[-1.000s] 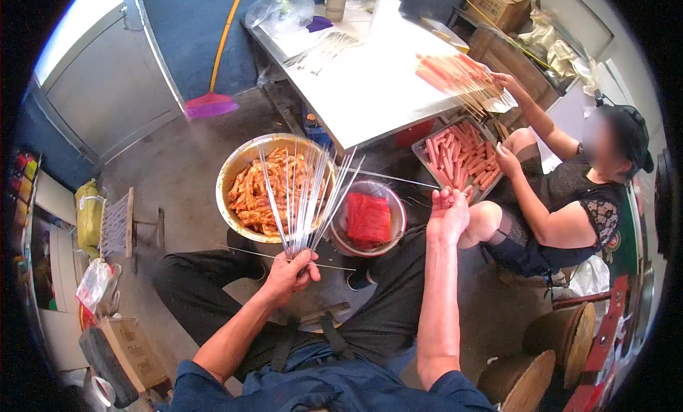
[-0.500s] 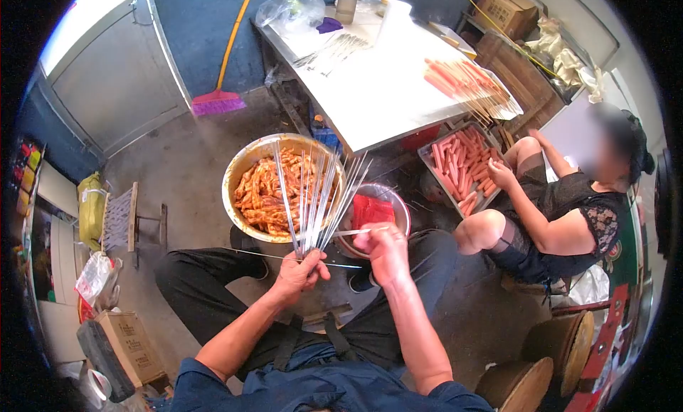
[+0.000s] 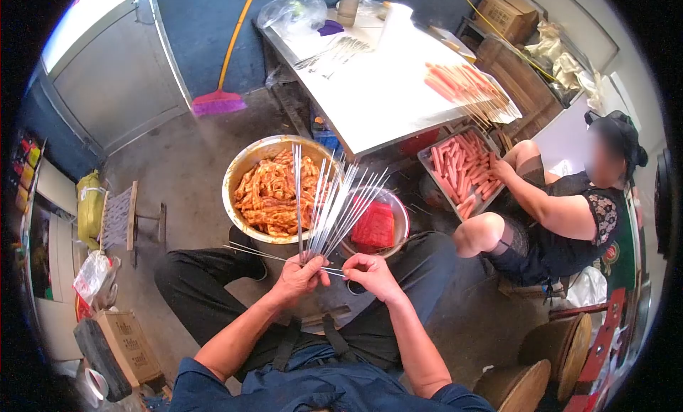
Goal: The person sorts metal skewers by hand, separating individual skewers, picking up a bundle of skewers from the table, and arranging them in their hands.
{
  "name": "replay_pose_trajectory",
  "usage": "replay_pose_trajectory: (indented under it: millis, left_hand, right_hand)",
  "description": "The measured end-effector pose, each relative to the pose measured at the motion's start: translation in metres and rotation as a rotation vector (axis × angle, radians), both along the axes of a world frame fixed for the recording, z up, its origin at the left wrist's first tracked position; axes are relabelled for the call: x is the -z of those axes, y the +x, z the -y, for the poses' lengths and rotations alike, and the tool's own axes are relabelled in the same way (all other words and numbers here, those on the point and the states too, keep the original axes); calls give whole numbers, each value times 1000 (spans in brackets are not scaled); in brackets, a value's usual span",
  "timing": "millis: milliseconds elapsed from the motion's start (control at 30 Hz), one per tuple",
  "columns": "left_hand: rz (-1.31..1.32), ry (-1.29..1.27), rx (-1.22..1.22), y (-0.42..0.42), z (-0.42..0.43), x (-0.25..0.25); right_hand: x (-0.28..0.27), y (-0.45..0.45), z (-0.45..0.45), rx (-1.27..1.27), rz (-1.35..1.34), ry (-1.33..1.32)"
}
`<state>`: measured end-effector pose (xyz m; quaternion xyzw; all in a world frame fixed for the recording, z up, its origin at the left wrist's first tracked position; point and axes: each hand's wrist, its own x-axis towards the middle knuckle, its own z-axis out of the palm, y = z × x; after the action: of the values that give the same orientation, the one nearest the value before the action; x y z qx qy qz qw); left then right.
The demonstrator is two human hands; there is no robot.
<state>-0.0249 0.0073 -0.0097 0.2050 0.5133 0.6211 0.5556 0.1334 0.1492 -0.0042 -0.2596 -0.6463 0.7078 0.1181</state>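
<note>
My left hand (image 3: 295, 282) is closed around the lower ends of a fanned bundle of thin metal skewers (image 3: 329, 216), which point up and away from me. One or two skewers lie crosswise through that grip, sticking out to the left and right. Just right of it, my right hand (image 3: 375, 278) pinches the right end of a crosswise skewer between thumb and fingers. Beyond the bundle stands a large basin (image 3: 229, 207) of sauce-coated meat pieces (image 3: 267, 191). A smaller metal bowl (image 3: 405, 227) beside it holds a red block-like item (image 3: 373, 225).
A white-topped table (image 3: 384, 106) carries skewered pink sausages (image 3: 462, 85) and loose skewers (image 3: 334, 50). A seated co-worker (image 3: 562, 206) reaches into a tray of sausages (image 3: 462, 166) at right. A broom (image 3: 219, 102) leans on the wall; a stool (image 3: 119, 216) stands left.
My right hand has come down and left from above the small bowl to the crosswise skewer end. The bundle has tilted slightly right. The co-worker's hand has shifted onto the sausage tray.
</note>
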Motion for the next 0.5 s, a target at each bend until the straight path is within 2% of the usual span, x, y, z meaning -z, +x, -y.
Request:
replay_pose_trajectory:
  millis: [67,133,300,400,500]
  left_hand:
    - [37,-16,29,-1,2,-4]
    - [34,-31,65,-1,3,-5]
    - [18,-69,166,6,2,-1]
    - [3,-96,217,9,2,-1]
    - [10,-75,254,10,3,-2]
  right_hand:
    - [-4,-1,-1,-22,71,1]
    - [-16,-5,-3,116,-35,-243]
    - [-34,-23,-16,332,-357,-451]
    - [-51,-34,-21,495,-342,-510]
    - [-51,-41,-24,585,-388,-448]
